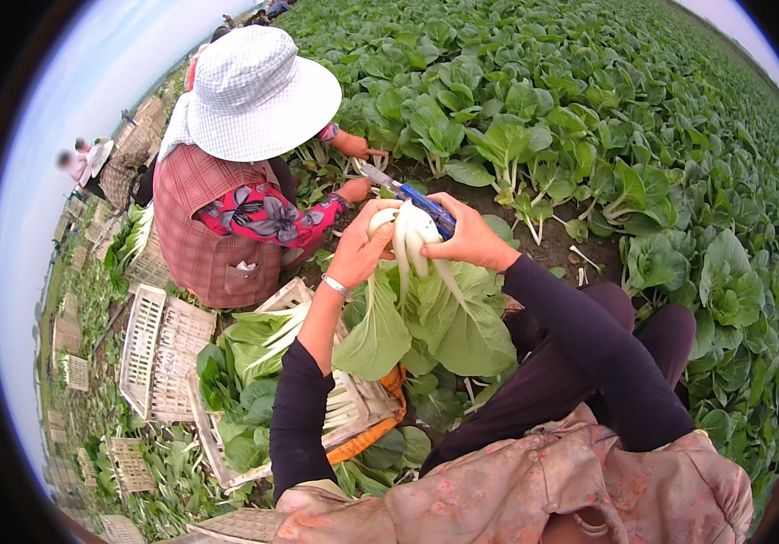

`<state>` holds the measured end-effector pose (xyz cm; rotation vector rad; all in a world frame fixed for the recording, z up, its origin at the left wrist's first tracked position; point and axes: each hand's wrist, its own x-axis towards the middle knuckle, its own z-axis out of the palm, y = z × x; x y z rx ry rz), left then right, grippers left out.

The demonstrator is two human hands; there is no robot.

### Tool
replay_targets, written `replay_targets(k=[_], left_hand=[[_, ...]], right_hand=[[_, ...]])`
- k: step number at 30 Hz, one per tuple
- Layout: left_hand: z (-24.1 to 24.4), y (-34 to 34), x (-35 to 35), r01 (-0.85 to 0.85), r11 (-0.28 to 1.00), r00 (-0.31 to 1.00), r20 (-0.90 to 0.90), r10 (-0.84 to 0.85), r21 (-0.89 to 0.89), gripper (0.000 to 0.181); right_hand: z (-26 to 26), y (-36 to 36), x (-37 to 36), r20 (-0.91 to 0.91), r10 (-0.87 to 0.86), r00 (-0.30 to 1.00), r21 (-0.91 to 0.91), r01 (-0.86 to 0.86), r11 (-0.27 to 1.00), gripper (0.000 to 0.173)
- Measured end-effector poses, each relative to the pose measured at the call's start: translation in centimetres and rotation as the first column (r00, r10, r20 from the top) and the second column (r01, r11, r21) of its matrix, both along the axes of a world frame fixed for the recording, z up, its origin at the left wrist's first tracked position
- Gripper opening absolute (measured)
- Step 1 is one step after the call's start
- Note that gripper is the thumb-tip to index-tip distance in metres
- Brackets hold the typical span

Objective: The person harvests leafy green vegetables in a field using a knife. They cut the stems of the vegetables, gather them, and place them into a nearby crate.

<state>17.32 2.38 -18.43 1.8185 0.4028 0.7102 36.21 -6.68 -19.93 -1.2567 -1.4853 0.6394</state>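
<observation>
A bok choy plant is held between both hands, white root end up and broad green leaves hanging down. My left hand, with a silver bracelet at the wrist, grips the pale stalks from the left. My right hand pinches the stalks from the right and also holds a blue-handled knife. The knife passes behind the root end, its metal blade pointing up and left. Part of its handle is hidden by the fingers and the plant.
A co-worker in a white hat crouches at left, hands among the plants. Beside my left arm stands a plastic crate of bok choy. Another crate lies farther left. Rows of growing bok choy spread ahead and right.
</observation>
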Motion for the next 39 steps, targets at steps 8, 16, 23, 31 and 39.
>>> replay_targets(k=[8, 16, 23, 31, 39], left_hand=[[-4.4, 2.9, -0.9, -0.014, 0.769, 0.995, 0.068, 0.075, -0.639, 0.033], [-6.6, 7.9, -3.0, -0.403, 0.610, 0.412, -0.460, 0.786, 0.682, 0.104], [-3.6, 3.2, -0.6, 0.095, 0.990, 0.980, -0.184, -0.076, 0.100, 0.130], [-6.6, -3.4, 3.5, 0.027, 0.998, 0.973, 0.230, -0.012, -0.060, 0.130], [-7.2, -6.0, -0.1, -0.308, 0.941, 0.835, 0.435, 0.338, -0.140, 0.096]], right_hand=[[-0.2, -0.8, 2.1, -0.429, 0.164, 0.888, -0.278, -0.302, 0.912, 0.072], [0.6, -1.0, 4.6, -0.388, 0.077, 0.918, -0.259, -0.189, 0.947, 0.072], [2.2, -1.0, 4.6, -0.263, 0.023, 0.965, -0.233, -0.087, 0.969, 0.064], [3.8, -1.3, 2.5, -0.361, 0.026, 0.932, -0.198, -0.104, 0.975, 0.086], [4.3, -0.3, -0.8, -0.334, 0.074, 0.940, -0.142, -0.128, 0.982, 0.073]])
